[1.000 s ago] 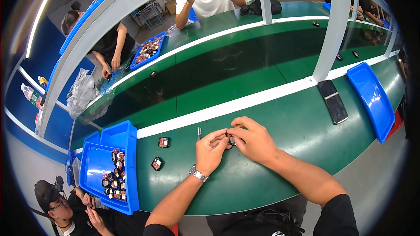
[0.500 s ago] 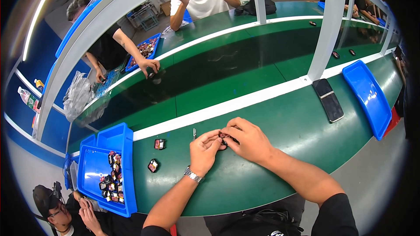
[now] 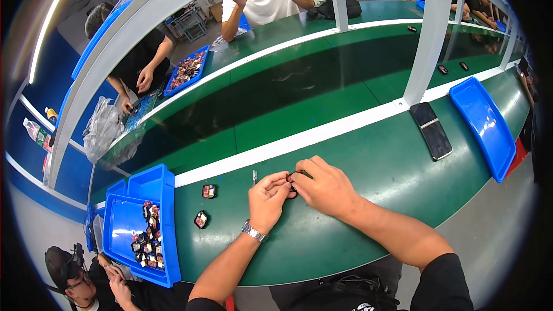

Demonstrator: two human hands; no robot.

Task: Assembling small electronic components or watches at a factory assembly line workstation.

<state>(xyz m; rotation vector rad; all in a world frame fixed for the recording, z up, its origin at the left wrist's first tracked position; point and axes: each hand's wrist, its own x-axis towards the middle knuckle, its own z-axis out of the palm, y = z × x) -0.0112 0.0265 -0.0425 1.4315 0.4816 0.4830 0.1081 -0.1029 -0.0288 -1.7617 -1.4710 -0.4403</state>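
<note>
My left hand (image 3: 266, 200), with a metal-band watch on its wrist, has its fingers closed on a small black-and-red electronic part (image 3: 291, 178). The fingers of my right hand (image 3: 327, 189) press on the same part from the other side and cover much of it. Just beyond my left fingers lies a thin metal tool (image 3: 254, 177) on the green table. To the left, two similar parts, a nearer one (image 3: 201, 219) and a farther one (image 3: 209, 191), rest apart from each other.
On the left, a blue tray (image 3: 122, 216) holds several such parts. A dark phone (image 3: 432, 132) and another blue tray (image 3: 484, 128) lie on the right. A white rail and grey posts (image 3: 427, 40) border the green belt (image 3: 276, 121). People sit across and at lower left.
My hands stay together, with slight finger shifts and a small turn of the held part. Across the belt, a co-worker's hand has drawn back from the belt toward their body.
</note>
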